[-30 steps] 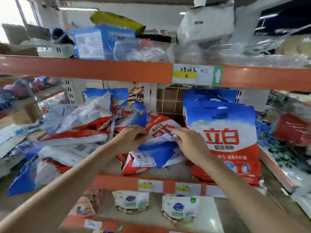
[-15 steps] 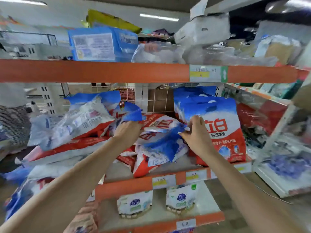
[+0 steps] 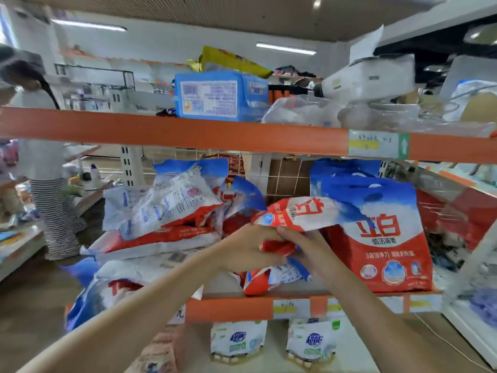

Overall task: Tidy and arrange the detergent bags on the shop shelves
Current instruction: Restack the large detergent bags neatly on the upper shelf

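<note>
A red, white and blue detergent bag (image 3: 298, 214) is lifted off the middle shelf (image 3: 228, 308), lying sideways. My left hand (image 3: 250, 246) and my right hand (image 3: 304, 246) both grip its red bottom end, close together. To the right stands an upright row of the same bags (image 3: 382, 238). On the left several bags (image 3: 166, 211) lie in a jumbled heap, some hanging over the shelf's front edge. Another small bag (image 3: 271, 278) lies on the shelf under my hands.
The upper orange shelf beam (image 3: 188, 133) carries a blue pack (image 3: 217, 96) and clear plastic-wrapped goods. Two white pouches (image 3: 238, 340) stand on the lower shelf. A person in a striped skirt (image 3: 53, 211) stands in the aisle at the left. More shelving is at the right.
My hands have come together and picked up one bag from the pile, raising it sideways in front of the upright row. The view shifted up and left.
</note>
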`<state>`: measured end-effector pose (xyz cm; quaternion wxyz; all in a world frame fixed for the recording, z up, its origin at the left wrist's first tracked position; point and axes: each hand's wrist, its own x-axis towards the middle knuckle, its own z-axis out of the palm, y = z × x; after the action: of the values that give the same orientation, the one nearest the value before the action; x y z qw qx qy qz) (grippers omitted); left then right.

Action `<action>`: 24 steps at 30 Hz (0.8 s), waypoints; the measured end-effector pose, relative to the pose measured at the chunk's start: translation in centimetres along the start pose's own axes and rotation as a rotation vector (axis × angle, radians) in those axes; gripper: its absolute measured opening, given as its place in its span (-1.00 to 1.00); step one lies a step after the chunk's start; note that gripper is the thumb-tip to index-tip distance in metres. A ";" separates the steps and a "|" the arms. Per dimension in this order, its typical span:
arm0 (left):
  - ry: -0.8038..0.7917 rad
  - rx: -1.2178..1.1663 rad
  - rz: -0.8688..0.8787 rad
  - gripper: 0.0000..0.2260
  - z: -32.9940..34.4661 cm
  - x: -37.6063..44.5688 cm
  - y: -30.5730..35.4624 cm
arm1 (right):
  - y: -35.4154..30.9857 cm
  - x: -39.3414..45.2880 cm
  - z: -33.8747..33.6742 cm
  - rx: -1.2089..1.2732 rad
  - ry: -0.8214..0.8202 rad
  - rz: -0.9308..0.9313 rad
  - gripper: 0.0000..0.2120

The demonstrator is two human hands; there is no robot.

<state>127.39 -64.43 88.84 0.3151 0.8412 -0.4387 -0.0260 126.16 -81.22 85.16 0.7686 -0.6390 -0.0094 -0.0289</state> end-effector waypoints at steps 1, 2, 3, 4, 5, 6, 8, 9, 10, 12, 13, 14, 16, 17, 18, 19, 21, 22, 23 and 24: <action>0.036 -0.051 -0.021 -0.75 -0.2 -0.2 -0.6 | 0.3 0.3 0.3 0.063 0.088 0.017 -0.62; 0.122 -0.066 -0.060 -0.73 -0.4 -0.3 -1.2 | 0.4 0.6 0.4 0.122 0.185 0.029 -0.74; 0.225 -0.065 -0.108 -0.74 -0.7 -0.4 -1.6 | 0.6 1.0 0.2 0.170 0.280 0.031 -0.79; 0.315 -0.061 -0.178 -0.75 -1.1 -0.5 -2.1 | 0.5 1.2 0.0 0.210 0.339 0.028 -0.77; 0.388 -0.078 -0.240 -0.76 -1.8 -0.7 -2.4 | 0.1 1.2 0.1 0.242 0.358 0.027 -0.74; 0.439 -0.134 -0.310 -0.77 -2.5 -0.9 -3.2 | -0.4 1.1 0.0 0.270 0.347 0.030 -0.73; 0.508 -0.359 -0.472 -0.66 -3.9 -1.6 -4.2 | -1.5 0.5 0.4 0.307 0.220 0.050 -0.82; 0.529 -0.526 -0.537 -0.50 -4.5 -2.0 -4.4 | -2.1 0.1 0.9 0.331 0.116 0.057 -0.85; 0.513 -0.681 -0.584 -0.38 -5.0 -2.6 -4.7 | -2.5 0.1 1.5 0.356 0.031 0.066 -0.85; 0.430 -0.876 -0.627 -0.54 -6.1 -4.1 -4.9 | -2.9 0.5 2.9 0.361 -0.054 0.111 -0.75; 0.410 -0.924 -0.627 -0.71 -6.7 -4.9 -4.8 | -3.0 1.1 3.8 0.334 -0.068 0.121 -0.76; 0.447 -0.934 -0.635 -0.81 -7.3 -5.7 -5.0 | -3.2 1.8 4.8 0.296 -0.063 0.128 -0.82; 0.621 -0.938 -0.624 -0.82 -8.6 -6.9 -5.6 | -4.0 3.4 7.0 0.209 -0.028 0.168 -0.92; 0.731 -0.943 -0.608 -0.80 -9.2 -7.2 -6.1 | -4.4 4.3 8.0 0.157 -0.014 0.173 -0.93; 0.835 -0.936 -0.597 -0.78 -9.7 -7.4 -6.6 | -4.4 5.5 8.7 0.093 0.008 0.142 -0.96; 0.918 -0.904 -0.603 -0.76 -10.2 -7.5 -7.0 | -4.5 6.4 9.4 -0.009 0.030 0.080 -0.90; 0.947 -0.649 -0.717 -0.71 -10.8 -7.7 -7.5 | -4.0 7.7 10.0 -0.386 0.035 -0.051 -0.73; 0.828 -0.408 -0.816 -0.67 -11.0 -7.9 -7.6 | -3.6 7.8 10.1 -0.545 -0.001 -0.083 -0.70; 0.642 -0.152 -0.922 -0.62 -11.0 -8.4 -7.6 | -3.3 7.6 10.0 -0.662 -0.054 -0.102 -0.70; 0.450 0.097 -0.995 -0.56 -10.8 -8.9 -7.7 | -2.8 7.5 9.5 -0.748 -0.099 -0.117 -0.70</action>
<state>130.97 -49.05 91.16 0.3118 0.9455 0.0898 0.0291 133.70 -72.63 90.08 0.4781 -0.8743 -0.0719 -0.0430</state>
